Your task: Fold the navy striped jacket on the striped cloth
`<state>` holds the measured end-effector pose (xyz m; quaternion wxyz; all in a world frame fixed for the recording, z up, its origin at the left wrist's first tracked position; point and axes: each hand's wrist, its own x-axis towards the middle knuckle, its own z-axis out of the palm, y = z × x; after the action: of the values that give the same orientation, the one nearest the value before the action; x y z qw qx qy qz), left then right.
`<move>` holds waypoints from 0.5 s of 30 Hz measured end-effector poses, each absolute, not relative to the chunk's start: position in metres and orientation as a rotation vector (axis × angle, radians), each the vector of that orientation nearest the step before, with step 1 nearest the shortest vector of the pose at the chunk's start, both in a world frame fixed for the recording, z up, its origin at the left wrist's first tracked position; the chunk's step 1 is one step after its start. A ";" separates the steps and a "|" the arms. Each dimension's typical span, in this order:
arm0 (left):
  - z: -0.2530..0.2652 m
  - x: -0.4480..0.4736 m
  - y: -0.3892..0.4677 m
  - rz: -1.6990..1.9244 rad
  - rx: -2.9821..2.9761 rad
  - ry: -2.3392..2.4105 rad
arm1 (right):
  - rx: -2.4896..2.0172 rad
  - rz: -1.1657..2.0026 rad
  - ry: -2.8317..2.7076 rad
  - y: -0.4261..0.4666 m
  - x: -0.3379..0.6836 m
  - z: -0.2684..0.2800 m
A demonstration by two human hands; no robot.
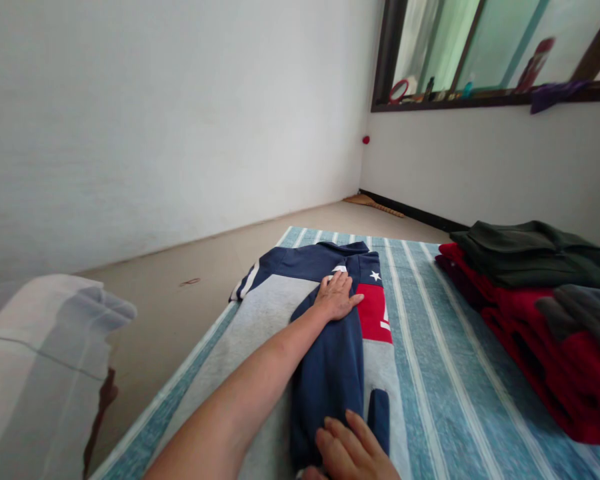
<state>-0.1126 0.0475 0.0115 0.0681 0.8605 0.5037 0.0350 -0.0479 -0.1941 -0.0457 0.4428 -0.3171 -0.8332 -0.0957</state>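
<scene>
A grey, navy and red jacket (275,300) lies spread on a blue-and-white striped sheet (420,373), its collar toward the far end. One navy sleeve (330,373) is laid lengthwise over its body. My left hand (337,295) rests palm down on the upper part of that sleeve, fingers stretched out, near the red panel with white lettering. Low in the view, my right hand (355,450) lies over the lower end of the sleeve with its fingers extended. The frame's bottom edge cuts off part of this hand.
On the right, a stack of folded dark green, red and grey clothes (540,313) sits on the sheet. Pale translucent fabric (45,373) bulks at the left. Beyond the sheet's edge are floor (180,300) and white walls, with a window ledge (480,97) holding small items.
</scene>
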 end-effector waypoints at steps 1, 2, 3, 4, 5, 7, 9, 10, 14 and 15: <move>0.012 -0.112 0.048 0.106 2.596 1.515 | -0.799 -0.228 -2.077 -0.191 -0.048 -0.040; 0.013 -0.112 0.048 0.104 2.600 1.514 | -0.823 -0.216 -2.099 -0.188 -0.049 -0.035; 0.013 -0.112 0.048 0.102 2.602 1.514 | -0.846 -0.214 -2.122 -0.185 -0.052 -0.034; 0.014 -0.112 0.048 0.100 2.602 1.515 | -0.860 -0.232 -2.142 -0.183 -0.055 -0.034; 0.015 -0.111 0.048 0.095 2.600 1.519 | -0.875 -0.270 -2.138 -0.183 -0.059 -0.037; 0.016 -0.111 0.048 0.085 2.592 1.524 | -0.893 -0.368 -2.081 -0.183 -0.068 -0.047; 0.017 -0.111 0.047 0.076 2.583 1.526 | -0.920 -0.435 -2.014 -0.186 -0.075 -0.056; 0.017 -0.111 0.047 0.073 2.578 1.526 | -0.933 -0.448 -1.985 -0.188 -0.077 -0.058; 0.017 -0.111 0.046 0.072 2.560 1.526 | -0.952 -0.462 -1.974 -0.192 -0.078 -0.062; 0.018 -0.111 0.046 0.073 2.554 1.526 | -0.960 -0.455 -1.999 -0.192 -0.078 -0.063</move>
<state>-0.1112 0.0465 0.0176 0.0827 0.8553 0.5109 0.0244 -0.0781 -0.1921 -0.0628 0.4250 -0.3841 -0.7992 -0.1820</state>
